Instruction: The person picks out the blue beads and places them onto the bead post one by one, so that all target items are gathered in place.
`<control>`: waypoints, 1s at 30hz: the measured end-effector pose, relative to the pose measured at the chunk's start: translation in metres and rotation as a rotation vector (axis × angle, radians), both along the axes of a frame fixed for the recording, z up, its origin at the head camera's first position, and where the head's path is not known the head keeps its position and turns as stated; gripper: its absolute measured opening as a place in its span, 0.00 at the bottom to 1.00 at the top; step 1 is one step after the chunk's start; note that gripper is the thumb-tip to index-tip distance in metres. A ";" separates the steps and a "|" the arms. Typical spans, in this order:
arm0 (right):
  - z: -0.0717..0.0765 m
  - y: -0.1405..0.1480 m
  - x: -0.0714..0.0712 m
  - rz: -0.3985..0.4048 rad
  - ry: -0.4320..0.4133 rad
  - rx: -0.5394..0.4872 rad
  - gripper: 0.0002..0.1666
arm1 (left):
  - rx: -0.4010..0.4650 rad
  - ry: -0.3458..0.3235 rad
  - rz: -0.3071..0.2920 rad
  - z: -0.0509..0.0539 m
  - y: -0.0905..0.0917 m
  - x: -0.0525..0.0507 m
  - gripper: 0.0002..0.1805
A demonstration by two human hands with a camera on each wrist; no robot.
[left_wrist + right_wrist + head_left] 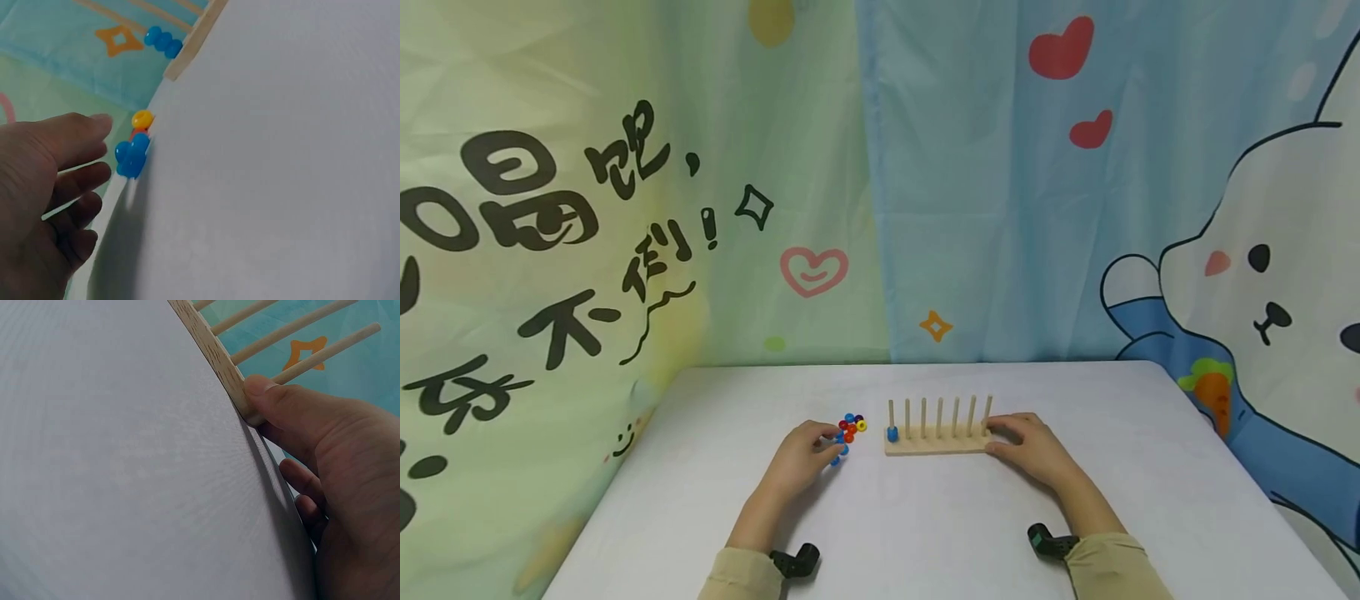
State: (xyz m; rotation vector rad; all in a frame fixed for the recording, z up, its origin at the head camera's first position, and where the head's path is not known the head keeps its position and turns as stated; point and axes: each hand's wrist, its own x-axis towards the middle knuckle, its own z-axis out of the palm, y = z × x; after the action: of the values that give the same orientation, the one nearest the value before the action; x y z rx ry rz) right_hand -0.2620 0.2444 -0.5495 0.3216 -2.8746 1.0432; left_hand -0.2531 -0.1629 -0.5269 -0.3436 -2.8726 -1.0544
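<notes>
Backdrop (947,167) is hung behind the table (925,517), printed with red hearts, black lettering and a white rabbit (1307,250); table is covered in white. Rack (934,446) is placed lengthwise near the middle of the far half, its wooden base fitted with seven upright pegs (939,414). Leftmost peg is loaded with blue beads (892,434), three stacked as seen from the left wrist. Loose beads (850,438) are bunched on the table just left of the rack, well clear of its end: blue, red, yellow and one dark. Left hand (799,458) is held at the near left edge of that bunch, fingers loosely bent, thumb and index slightly parted, no bead seen gripped. Right hand (1033,450) is closed in a pinch on the rack's right end, thumb on the front of the base, index tucked behind, other fingers curled. Black devices (805,560) are strapped at both wrists, just beyond the cuffs of the beige sleeves (741,575)
</notes>
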 end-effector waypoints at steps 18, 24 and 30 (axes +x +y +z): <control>0.002 -0.001 0.000 0.005 -0.019 -0.012 0.31 | -0.062 0.030 -0.024 -0.018 -0.014 0.003 0.13; 0.002 -0.001 0.000 0.004 -0.022 -0.006 0.31 | -0.064 0.035 -0.012 -0.020 -0.013 0.003 0.10; 0.001 -0.001 0.000 0.006 -0.025 -0.004 0.31 | -0.062 0.047 -0.019 -0.019 -0.014 0.004 0.10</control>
State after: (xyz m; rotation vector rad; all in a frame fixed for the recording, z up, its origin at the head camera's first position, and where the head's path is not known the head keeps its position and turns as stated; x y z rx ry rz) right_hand -0.2621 0.2437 -0.5481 0.3188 -2.8951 1.0611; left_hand -0.2492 -0.1765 -0.5459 -0.3942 -2.8699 -0.9489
